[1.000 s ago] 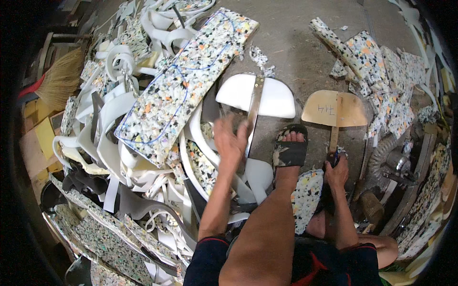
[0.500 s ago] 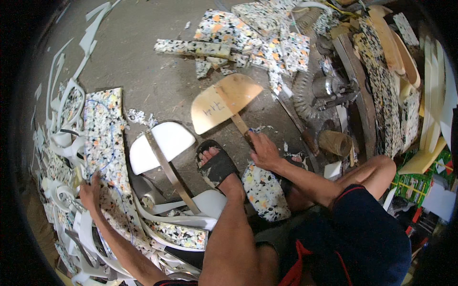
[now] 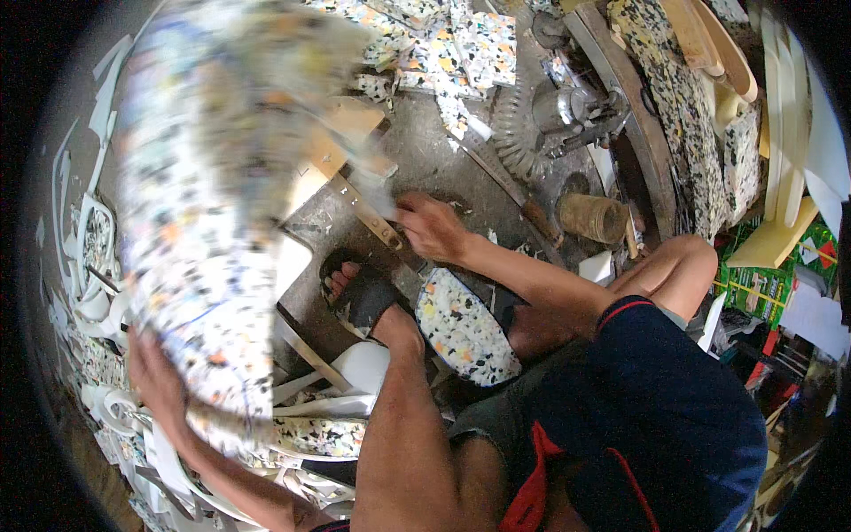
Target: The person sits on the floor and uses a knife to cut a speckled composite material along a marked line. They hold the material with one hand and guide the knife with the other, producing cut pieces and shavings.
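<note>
A large speckled foam sheet (image 3: pixel 191 257) with a blue line drawn on it is raised at the left, its upper part smeared by motion. My left hand (image 3: pixel 160 377) grips its lower left edge, fingers partly hidden. My right hand (image 3: pixel 434 229) is closed at the middle, beside a riveted flat strip (image 3: pixel 377 222). A blurred pale strip runs up from its fingers toward the sheet; its kind is unclear. Behind the sheet, a cream half-moon board (image 3: pixel 310 182) is partly covered, and little shows of a white half-moon piece (image 3: pixel 291 262). A rounded speckled foam piece (image 3: pixel 465 328) lies near my right leg.
Speckled foam offcuts (image 3: pixel 452 53) lie at the far middle. A long tool with a wooden handle (image 3: pixel 536 217), a metal kettle-like vessel (image 3: pixel 563 108) and a brown cylinder (image 3: pixel 592 218) are to the right. White curved scraps (image 3: pixel 164 443) pile up at the left.
My left hand has lifted the large foam sheet off the scrap pile, and it now covers much of the half-moon pieces. My right hand has closed near the riveted strip. The whole view has shifted.
</note>
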The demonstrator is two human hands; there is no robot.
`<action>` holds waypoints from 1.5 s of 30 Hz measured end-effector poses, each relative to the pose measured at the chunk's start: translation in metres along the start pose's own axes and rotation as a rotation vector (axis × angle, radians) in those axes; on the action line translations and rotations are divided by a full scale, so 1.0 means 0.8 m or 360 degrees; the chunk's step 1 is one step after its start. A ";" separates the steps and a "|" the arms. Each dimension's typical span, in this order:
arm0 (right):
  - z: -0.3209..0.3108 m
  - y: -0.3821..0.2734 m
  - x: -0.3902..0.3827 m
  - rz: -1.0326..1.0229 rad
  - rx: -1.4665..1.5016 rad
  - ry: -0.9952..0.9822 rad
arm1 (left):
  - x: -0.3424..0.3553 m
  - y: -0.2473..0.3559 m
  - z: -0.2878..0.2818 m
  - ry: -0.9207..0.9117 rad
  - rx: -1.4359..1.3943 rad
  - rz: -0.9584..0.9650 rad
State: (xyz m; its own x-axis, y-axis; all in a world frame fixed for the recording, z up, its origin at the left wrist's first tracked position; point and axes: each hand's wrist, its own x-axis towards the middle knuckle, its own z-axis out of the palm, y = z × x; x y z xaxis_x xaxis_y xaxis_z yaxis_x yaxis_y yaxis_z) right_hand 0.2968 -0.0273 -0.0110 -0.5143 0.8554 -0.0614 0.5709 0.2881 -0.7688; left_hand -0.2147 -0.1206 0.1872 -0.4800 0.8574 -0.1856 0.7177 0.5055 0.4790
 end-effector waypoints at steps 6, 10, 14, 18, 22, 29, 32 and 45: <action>-0.130 0.031 -0.125 0.0805 -0.1149 0.0168 | 0.061 0.100 0.200 -0.0230 -0.0151 0.0486; -0.157 0.014 -0.130 0.1440 -0.1188 -0.0551 | 0.088 0.049 0.270 -0.0290 -0.0424 0.0277; -0.166 0.081 -0.179 0.1414 -0.1282 -0.0402 | 0.095 0.135 0.265 -0.0572 -0.0444 0.0228; -0.173 0.100 -0.186 0.1217 -0.1245 -0.0472 | 0.085 0.117 0.265 -0.0368 -0.0331 0.0050; -0.191 0.070 -0.206 0.0835 -0.1101 -0.0248 | 0.074 0.099 0.255 -0.0353 -0.0219 -0.0099; -0.158 -0.055 -0.158 0.0374 -0.0394 -0.0198 | 0.068 0.109 0.274 -0.0259 0.0047 0.0138; -0.101 -0.102 -0.073 0.0158 -0.0256 -0.0403 | 0.060 0.113 0.300 -0.0023 0.0182 0.0183; -0.014 -0.111 -0.005 0.0139 -0.0477 -0.0525 | 0.054 0.120 0.313 0.0125 0.0404 0.0157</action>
State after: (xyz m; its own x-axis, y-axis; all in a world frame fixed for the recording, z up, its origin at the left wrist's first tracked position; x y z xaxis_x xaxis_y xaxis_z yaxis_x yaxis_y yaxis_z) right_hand 0.2556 -0.0516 0.0647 -0.6047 0.7131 -0.3548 0.7564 0.3745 -0.5363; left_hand -0.0403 -0.0108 0.0106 -0.4322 0.8985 -0.0773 0.8614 0.4367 0.2595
